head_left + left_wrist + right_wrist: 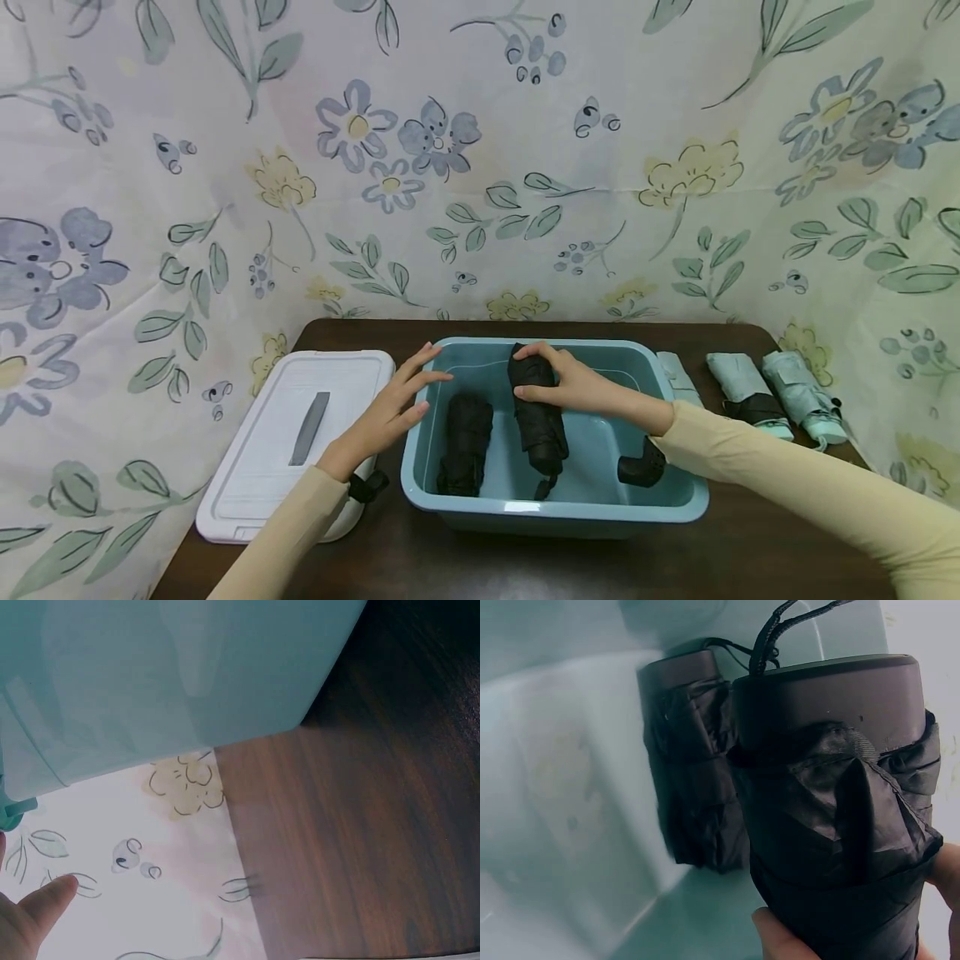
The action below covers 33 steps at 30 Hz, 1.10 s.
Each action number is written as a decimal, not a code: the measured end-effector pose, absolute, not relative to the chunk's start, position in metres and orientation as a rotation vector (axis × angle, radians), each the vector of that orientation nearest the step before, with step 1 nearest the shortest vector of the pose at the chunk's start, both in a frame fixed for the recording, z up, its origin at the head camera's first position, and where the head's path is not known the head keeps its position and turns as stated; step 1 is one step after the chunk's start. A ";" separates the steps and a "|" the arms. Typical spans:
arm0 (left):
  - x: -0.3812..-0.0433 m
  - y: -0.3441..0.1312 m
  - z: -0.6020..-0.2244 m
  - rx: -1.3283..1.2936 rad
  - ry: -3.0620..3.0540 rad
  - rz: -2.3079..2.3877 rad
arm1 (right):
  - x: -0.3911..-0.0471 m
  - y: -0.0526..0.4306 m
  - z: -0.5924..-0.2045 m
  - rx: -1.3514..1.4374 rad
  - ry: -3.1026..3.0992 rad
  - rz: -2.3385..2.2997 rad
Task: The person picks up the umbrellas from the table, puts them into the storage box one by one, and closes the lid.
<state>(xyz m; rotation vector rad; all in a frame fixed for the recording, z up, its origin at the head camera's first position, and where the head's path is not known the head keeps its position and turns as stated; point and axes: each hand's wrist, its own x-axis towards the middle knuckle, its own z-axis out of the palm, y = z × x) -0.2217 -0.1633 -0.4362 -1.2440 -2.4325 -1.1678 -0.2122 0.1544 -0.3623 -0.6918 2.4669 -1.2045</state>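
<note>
My right hand [573, 379] grips a compact black folded umbrella [542, 433] near its upper end, thumb on one side and fingers on the other. The umbrella slants over the inside of a blue plastic bin [555, 506], its handle end and wrist strap toward me. In the right wrist view, that umbrella's handle [832, 697] fills the foreground. A second black folded umbrella [465, 442] lies in the left part of the bin. At the bin's left rim, my left hand [378, 425] has its fingers spread and holds nothing.
Left of the bin lies a white lid [255, 467] with a grey handle [309, 429]. To the right, pale teal folded umbrellas [802, 392] rest on the dark wooden table [540, 567]. A floral cloth [480, 250] hangs behind.
</note>
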 end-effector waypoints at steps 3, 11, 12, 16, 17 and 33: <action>-0.221 -0.163 -0.436 -1.240 -2.432 -1.164 | -0.209 0.151 -0.365 -0.623 2.485 -1.178; -0.220 -0.162 -0.434 -1.249 -2.429 -1.159 | -0.211 0.144 -0.381 -0.555 2.554 -1.050; -0.220 -0.162 -0.434 -1.247 -2.430 -1.159 | -0.211 0.143 -0.383 -0.559 2.557 -1.039; -0.220 -0.162 -0.434 -1.243 -2.433 -1.169 | -0.213 0.139 -0.389 -0.552 2.571 -1.004; -0.220 -0.162 -0.434 -1.244 -2.432 -1.171 | -0.214 0.138 -0.391 -0.549 2.573 -0.998; -0.220 -0.161 -0.434 -1.244 -2.426 -1.186 | -0.217 0.124 -0.414 -0.559 2.549 -0.936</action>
